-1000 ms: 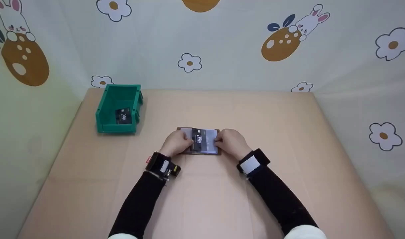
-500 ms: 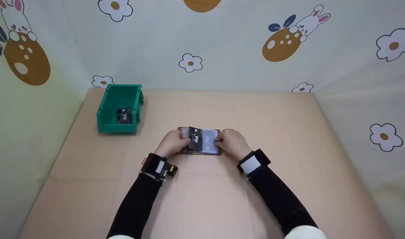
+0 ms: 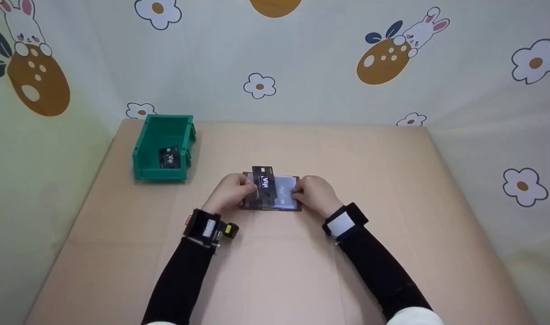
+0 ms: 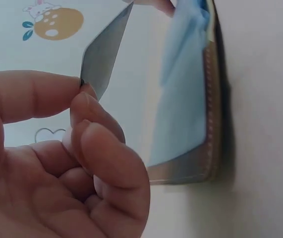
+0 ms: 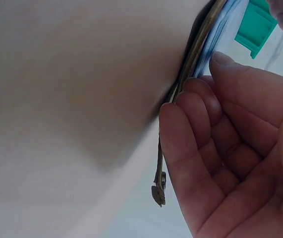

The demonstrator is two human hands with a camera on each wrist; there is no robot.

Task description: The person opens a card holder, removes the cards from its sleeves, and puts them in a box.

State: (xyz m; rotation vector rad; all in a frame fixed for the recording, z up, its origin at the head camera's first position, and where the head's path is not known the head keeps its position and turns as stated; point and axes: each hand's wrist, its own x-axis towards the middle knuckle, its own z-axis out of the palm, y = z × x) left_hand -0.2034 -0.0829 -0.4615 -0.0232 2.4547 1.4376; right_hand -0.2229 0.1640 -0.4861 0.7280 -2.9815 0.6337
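Observation:
In the head view a brown card holder [image 3: 284, 192] with clear plastic sleeves lies open at the middle of the table. My left hand [image 3: 229, 192] pinches a black card marked "Vip" [image 3: 264, 183] by its left edge. That card stands over the left part of the sleeves, its top reaching past the holder's far edge. From the left wrist, the card [image 4: 106, 49] shows tilted between thumb and fingertips, beside the bluish sleeves [image 4: 181, 109]. At the right edge of the holder, my right hand [image 3: 317, 194] pinches the sleeves and brown cover [image 5: 200, 42] between thumb and fingers.
A green plastic bin [image 3: 159, 174] stands at the back left of the table, with a black "Vip" card [image 3: 169, 158] inside. Behind the table hangs a white curtain [image 3: 311, 81] printed with flowers and rabbits. The table [image 3: 293, 266] has a light tan surface.
My left hand has drawn back a little to the left and up. The black card has moved with it, leftward and past the holder's far edge. My right hand has stayed in place.

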